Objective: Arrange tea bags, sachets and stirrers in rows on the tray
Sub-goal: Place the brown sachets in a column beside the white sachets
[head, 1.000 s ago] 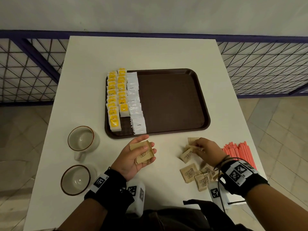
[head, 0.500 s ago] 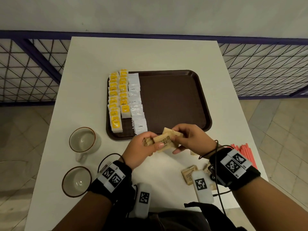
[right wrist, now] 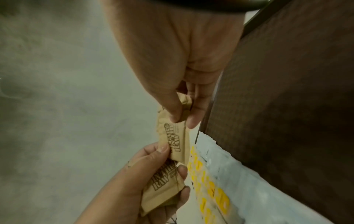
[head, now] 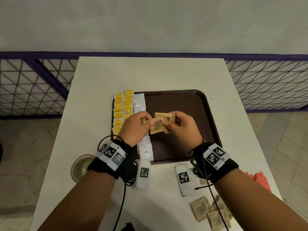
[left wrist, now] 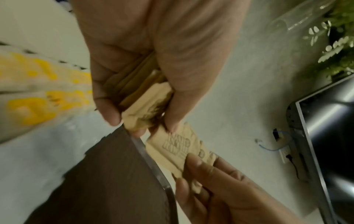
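Both hands are held above the dark brown rectangular plastic tray, which sits on the white worktop. The left hand curls its fingers and thumb round a small stack of brown paper sugar sachets, while the right hand pinches one brown paper sachet with dark print by its end, between thumb and fingertips, apparently drawing it off the stack. That sachet hangs in the air over the tray's left-middle part, just right of the row of white sachets and the two rows of yellow-and-white tea bags. In the head view its long axis runs roughly left to right with a slight tilt, printed face up, one end at the left hand and the other in the right hand's pinch. To do this step well, I judge the right hand should pull only the top sachet free, with the left hand gripping the rest firmly enough that none slide out. It should then be laid flat just beside the white row, aligned the same way as its neighbours, starting at the far edge so the new row runs straight. More brown sachets and red stirrers wait on the worktop.
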Demonstrator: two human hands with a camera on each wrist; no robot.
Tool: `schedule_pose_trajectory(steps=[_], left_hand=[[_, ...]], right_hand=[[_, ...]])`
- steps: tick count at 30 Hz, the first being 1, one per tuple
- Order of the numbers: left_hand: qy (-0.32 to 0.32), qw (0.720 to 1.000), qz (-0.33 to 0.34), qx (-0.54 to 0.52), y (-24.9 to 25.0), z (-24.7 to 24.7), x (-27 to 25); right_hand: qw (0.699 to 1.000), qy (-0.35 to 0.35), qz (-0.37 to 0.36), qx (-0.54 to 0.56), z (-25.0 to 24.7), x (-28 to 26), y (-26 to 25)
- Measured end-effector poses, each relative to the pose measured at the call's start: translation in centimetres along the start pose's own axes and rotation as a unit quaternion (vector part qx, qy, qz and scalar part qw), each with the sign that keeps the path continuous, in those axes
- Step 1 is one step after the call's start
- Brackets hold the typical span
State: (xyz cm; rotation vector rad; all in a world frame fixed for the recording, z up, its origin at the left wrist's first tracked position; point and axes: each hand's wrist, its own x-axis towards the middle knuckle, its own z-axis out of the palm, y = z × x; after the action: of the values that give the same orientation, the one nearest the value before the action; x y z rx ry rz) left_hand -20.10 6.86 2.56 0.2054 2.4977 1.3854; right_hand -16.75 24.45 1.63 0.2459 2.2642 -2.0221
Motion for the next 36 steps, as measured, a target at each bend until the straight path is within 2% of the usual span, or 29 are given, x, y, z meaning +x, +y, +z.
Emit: schedule_pose_trajectory(steps=[3,6,9,13,18,22,27,32,36], left_hand=[[-0.058,0.993,0.017,0.104,0.4,-1.6,5.2],[-0.057,0.986,0.015,0.155,0.2,-2.7,10.6],[-0.055,0.975,0.014,0.216,-0.5,-2.8,15.2],[-0.091,0.951,0.02,0.294,-1.8,-2.0,19.3],[-0.12,0.927,0.044,0.352,-3.0,-0.7,21.2],[-0.095,0.93,0.052,0.352,-3.7,0.0,21.5],[-0.061,0.929,0.059,0.359,-4.3,-0.1,21.5],[-0.074,0.926,0.061,0.364,-4.4,-0.8,21.7],[-0.08,0.911,0.077,0.396,-4.1,-1.1,21.7]], right_hand=[[0.999,0.007,-0.004,-0.044,-0.3,4.5,0.0],[0.995,0.061,0.0,-0.075,-0.8,8.8,0.7],[0.991,0.097,0.039,-0.088,-1.1,11.9,2.0],[0.986,0.048,0.092,-0.127,-0.7,14.1,3.8],[0.972,0.043,0.089,-0.213,0.1,15.9,5.5],[0.974,0.07,0.109,-0.186,1.1,16.3,6.1],[0.95,0.088,0.101,-0.283,1.4,16.7,6.1],[0.944,0.08,0.103,-0.302,1.7,17.1,6.1],[0.944,0.078,0.102,-0.304,2.0,17.3,6.1]])
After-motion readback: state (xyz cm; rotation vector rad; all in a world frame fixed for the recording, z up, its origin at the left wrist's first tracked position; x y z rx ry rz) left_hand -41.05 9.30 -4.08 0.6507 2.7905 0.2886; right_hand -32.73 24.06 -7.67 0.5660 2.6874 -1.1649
